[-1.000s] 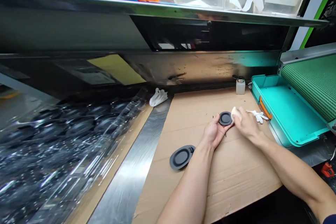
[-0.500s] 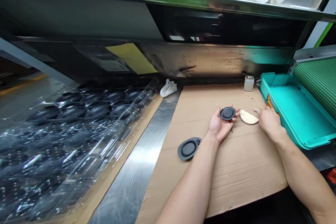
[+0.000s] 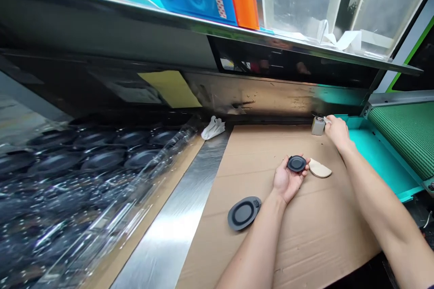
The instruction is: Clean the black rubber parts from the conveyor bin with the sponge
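Observation:
My left hand (image 3: 287, 181) holds a small black oval plastic part (image 3: 297, 163), its recessed face turned up, above the cardboard. At the back right, my right hand (image 3: 337, 131) pinches a small white piece (image 3: 327, 120), maybe cloth, right beside a small whitish bottle (image 3: 318, 126) with a dark top. Whether fingers touch the bottle I cannot tell. A cream half-round pad (image 3: 320, 169) lies just right of my left hand. Near my left forearm, a larger dark grey oval part (image 3: 244, 213) with a clip-like end rests on the cardboard.
Cardboard (image 3: 217, 253) covers the worktop beside a bare metal strip (image 3: 166, 230). Clear plastic trays (image 3: 101, 230) with black round parts fill the left. A teal tray (image 3: 371, 158) and green conveyor belt (image 3: 407, 131) stand right. A metal shelf (image 3: 190, 22) overhangs; crumpled white cloth (image 3: 213, 128) lies behind.
My right hand has moved away from beside the cream pad, back to the bottle, carrying the white piece. My left hand still holds the black part. The view has tilted up slightly.

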Motion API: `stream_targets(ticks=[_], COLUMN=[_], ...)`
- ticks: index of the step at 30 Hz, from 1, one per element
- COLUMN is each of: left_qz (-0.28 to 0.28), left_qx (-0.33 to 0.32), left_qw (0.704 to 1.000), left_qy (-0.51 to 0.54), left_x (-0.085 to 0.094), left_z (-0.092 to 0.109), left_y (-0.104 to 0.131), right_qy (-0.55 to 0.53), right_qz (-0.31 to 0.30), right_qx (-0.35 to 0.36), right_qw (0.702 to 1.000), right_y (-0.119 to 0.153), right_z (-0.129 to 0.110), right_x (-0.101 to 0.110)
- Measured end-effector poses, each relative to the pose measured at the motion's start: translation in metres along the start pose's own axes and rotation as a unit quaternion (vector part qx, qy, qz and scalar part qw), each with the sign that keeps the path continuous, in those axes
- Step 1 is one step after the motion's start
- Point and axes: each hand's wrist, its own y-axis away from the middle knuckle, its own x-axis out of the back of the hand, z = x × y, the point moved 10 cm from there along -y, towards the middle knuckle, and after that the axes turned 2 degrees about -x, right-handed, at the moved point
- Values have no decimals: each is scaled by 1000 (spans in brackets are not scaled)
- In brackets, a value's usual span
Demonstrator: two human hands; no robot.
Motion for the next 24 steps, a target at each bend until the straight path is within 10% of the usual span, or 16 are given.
stream_targets(ticks=[6,24], left_qz=[-8,-14], left_qx=[1,1], left_qw=[1000,1000], left_qy=[14,15], left_x=[-2,-2], left_z=[0,0], left_y=[0,-2], right_qy=[69,60], right_qz=[-89,-126], right_qx=[73,98], right_qw=[991,985], right_y=[-73,-94], right_z=[-7,-2], right_x=[-16,-24])
